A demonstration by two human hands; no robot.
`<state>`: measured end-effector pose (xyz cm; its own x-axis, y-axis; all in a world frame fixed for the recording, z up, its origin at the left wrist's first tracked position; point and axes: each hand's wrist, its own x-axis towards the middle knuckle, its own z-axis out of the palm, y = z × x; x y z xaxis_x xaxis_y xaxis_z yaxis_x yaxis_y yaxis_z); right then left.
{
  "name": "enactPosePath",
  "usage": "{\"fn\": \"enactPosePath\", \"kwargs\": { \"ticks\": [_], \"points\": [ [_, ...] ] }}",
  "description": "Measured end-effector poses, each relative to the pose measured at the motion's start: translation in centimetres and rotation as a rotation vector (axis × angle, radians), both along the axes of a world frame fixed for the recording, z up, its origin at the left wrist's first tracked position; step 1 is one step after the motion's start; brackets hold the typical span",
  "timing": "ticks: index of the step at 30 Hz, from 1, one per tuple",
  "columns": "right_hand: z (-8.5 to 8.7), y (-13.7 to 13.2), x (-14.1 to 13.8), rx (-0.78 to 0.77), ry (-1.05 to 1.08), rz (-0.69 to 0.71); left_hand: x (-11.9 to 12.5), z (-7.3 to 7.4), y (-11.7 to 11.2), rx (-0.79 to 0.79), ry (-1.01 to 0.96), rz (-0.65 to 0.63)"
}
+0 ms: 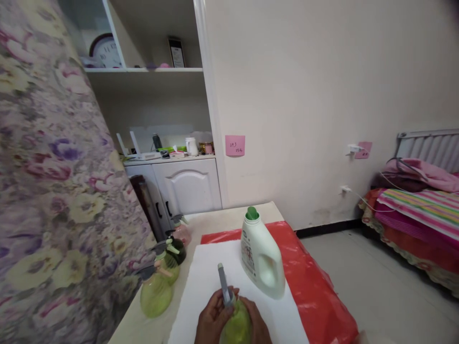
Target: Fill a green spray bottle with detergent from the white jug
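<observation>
A yellow-green spray bottle [236, 327] is between my hands at the bottom of the view, over the white sheet. Its grey spray head [224, 282] points up and away from me. My left hand [214, 317] is closed, thumb and fingers pinching the collar under the spray head. Around the other side of the round body wraps my right hand [257, 322], its fingertips near the neck. Just beyond stands a large pale green detergent jug [263, 260] with its mouth uncapped and a green spout showing inside.
Several other spray bottles line the table's left side, including a yellow-green one [156, 294], a dark one [179, 251] and a pink one [182, 231]. A white sheet [193, 296] lies over red plastic [308, 286]. A floral curtain [64, 191] hangs close on the left.
</observation>
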<state>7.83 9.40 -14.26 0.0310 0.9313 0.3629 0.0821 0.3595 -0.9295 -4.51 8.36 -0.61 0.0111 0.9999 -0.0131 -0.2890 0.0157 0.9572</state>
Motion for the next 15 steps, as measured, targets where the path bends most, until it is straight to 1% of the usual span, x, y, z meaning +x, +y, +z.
{"fn": "enactPosePath", "kwargs": {
  "ticks": [3,5,8,10,13,15],
  "points": [
    [-0.2,0.2,0.0,0.07,0.041,0.01,-0.5,0.4,-0.2,-0.014,0.054,-0.064],
    [-0.1,0.1,-0.2,0.086,0.046,0.007,-0.8,0.5,-0.1,-0.015,0.099,-0.068],
    [0.5,0.0,-0.4,0.05,0.062,-0.027,-1.3,0.5,0.1,-0.02,0.13,-0.081],
    [1.0,-0.2,-0.5,0.03,0.081,-0.014,-1.5,0.5,0.1,-0.006,0.134,-0.101],
    [1.7,-0.4,-0.5,0.039,0.089,0.007,-1.6,0.5,-0.2,0.013,0.135,-0.084],
    [1.9,-0.4,-0.4,0.055,0.085,0.022,-1.5,0.4,-0.4,0.03,0.161,-0.064]
  ]
}}
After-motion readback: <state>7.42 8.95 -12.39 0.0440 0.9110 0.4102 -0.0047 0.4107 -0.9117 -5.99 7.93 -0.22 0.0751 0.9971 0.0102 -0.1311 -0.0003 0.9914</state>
